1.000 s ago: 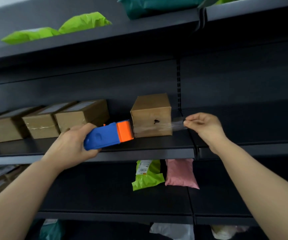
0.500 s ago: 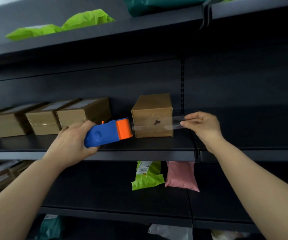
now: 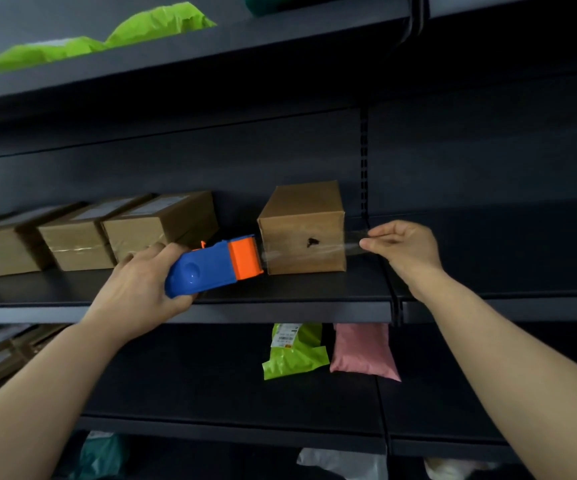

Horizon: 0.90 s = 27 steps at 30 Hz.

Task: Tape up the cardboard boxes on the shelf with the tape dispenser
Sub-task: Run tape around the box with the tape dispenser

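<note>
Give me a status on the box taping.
Done: the row of boxes at the left shows tape bands across their fronts. In hand: the left hand holds the tape dispenser beside the lone box, while the right hand pinches the clear tape strip stretched across its front. Left: pressing that strip down and cutting it.

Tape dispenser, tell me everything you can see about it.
The tape dispenser looks like smooth plastic: a rounded blue body with a dimple on its side, an orange head, a small orange tab on top. The left hand grips its rear, holding it tilted slightly up above the shelf, head beside the cardboard box's left edge. A strip of clear tape runs from its head across the box front to the right hand, which pinches the end.
</note>
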{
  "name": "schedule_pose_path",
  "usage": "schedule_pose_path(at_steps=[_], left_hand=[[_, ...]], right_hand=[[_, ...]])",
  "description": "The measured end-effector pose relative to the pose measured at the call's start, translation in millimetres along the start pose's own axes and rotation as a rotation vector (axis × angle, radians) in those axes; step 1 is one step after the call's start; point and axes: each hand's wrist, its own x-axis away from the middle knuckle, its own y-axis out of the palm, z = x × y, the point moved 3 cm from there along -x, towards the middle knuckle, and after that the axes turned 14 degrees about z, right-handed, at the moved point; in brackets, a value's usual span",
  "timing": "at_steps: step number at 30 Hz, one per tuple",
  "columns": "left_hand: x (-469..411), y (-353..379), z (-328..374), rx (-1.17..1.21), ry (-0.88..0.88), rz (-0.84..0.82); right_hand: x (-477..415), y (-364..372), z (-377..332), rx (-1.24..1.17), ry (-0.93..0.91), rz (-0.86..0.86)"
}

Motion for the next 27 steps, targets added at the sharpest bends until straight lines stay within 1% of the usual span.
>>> schedule_pose_path(at_steps=[20,27], left_hand=[[-11.0,11.0,-4.0,-0.003,0.022,0.023],[-14.2,14.2,-5.2,0.033,0.037,0.040]], right_hand=[[-15.8,12.0,8.4,-0.017,-0.056,-0.028],[-18.8,19.9,10.0,-0.027,-0.061,-0.043]])
